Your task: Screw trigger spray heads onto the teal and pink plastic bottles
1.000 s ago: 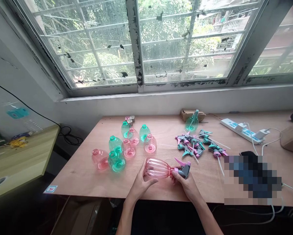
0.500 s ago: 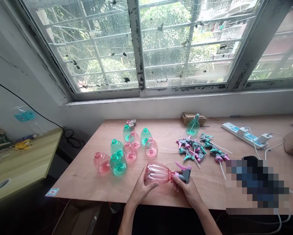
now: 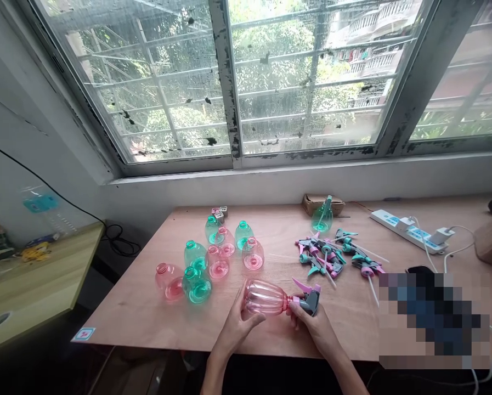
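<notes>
A clear pink spray bottle (image 3: 266,297) lies sideways between my two hands, just above the front of the table. My left hand (image 3: 238,318) is wrapped round the bottle's base. At the neck, the fingers of my right hand (image 3: 309,321) close on the pink collar of the grey and pink spray head (image 3: 310,299), which sits on the bottle's mouth. The trigger points away from me. How tightly the collar is seated I cannot tell. To the left stand several open pink bottles (image 3: 253,255) and green bottles (image 3: 197,285) without spray heads.
Loose spray heads (image 3: 322,253) with tubes lie heaped right of centre. Behind them a green bottle with its spray head (image 3: 322,215) stands before a cardboard box (image 3: 311,204). A power strip (image 3: 408,231) with plugs and cables lies at the right, near a blurred-out patch (image 3: 435,312).
The view has tilted slightly, so the table sits a little lower in the picture. Both hands keep their hold on the spray bottle and its spray head, with hardly any movement.
</notes>
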Demonstrator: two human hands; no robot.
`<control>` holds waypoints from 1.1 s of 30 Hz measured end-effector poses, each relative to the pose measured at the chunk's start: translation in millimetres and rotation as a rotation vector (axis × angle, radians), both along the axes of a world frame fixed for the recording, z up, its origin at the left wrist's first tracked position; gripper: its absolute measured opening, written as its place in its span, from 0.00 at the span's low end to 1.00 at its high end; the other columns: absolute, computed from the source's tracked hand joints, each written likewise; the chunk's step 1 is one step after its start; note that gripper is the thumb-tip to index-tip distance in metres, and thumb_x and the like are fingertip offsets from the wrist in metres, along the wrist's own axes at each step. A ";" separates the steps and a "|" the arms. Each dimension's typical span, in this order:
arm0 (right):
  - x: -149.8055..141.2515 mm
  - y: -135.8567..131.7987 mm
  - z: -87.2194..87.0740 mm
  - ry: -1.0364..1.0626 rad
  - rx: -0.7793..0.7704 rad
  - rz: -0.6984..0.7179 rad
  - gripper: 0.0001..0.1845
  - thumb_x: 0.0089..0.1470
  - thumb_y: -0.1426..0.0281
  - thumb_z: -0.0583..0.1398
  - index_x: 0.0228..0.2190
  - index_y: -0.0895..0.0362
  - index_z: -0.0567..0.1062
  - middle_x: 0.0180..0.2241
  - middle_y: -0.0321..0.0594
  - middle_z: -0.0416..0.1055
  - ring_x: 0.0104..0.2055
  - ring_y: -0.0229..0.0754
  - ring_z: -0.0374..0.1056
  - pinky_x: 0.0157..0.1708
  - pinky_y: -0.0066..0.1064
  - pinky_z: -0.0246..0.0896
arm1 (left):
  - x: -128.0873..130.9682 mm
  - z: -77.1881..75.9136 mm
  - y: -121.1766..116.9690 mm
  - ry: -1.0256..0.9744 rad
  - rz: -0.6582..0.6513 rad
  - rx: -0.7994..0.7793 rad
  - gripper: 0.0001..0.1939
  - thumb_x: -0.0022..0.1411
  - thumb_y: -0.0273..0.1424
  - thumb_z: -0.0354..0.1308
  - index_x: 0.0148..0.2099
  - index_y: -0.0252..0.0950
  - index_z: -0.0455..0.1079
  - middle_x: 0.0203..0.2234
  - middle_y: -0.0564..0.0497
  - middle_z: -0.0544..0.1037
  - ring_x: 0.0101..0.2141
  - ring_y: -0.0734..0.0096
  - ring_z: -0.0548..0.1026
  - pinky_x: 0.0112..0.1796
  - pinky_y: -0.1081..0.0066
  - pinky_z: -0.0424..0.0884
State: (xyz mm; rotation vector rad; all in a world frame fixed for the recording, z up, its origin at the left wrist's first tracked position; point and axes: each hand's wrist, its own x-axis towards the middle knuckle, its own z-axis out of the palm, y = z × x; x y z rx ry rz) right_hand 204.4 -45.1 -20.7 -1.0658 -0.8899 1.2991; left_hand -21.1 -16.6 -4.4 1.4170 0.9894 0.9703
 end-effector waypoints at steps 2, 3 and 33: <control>-0.1 0.5 0.1 0.000 -0.002 -0.008 0.23 0.48 0.52 0.69 0.34 0.57 0.73 0.24 0.39 0.77 0.19 0.40 0.66 0.20 0.32 0.60 | -0.3 -0.2 0.4 0.017 0.012 0.008 0.51 0.54 0.37 0.71 0.72 0.43 0.47 0.68 0.43 0.59 0.66 0.49 0.57 0.66 0.52 0.52; -0.1 0.6 0.0 0.000 -0.001 -0.012 0.23 0.48 0.52 0.69 0.34 0.57 0.72 0.24 0.39 0.77 0.19 0.41 0.66 0.20 0.32 0.60 | -0.5 -0.1 0.3 0.027 0.020 0.011 0.51 0.53 0.36 0.72 0.72 0.44 0.47 0.68 0.43 0.59 0.66 0.49 0.57 0.66 0.52 0.52; 0.7 -0.5 1.1 -0.043 0.050 0.015 0.17 0.54 0.56 0.66 0.36 0.57 0.74 0.25 0.40 0.77 0.24 0.41 0.68 0.25 0.32 0.63 | 4.4 4.6 0.0 0.026 0.065 0.042 0.49 0.53 0.33 0.72 0.71 0.45 0.51 0.68 0.45 0.59 0.67 0.51 0.57 0.65 0.54 0.53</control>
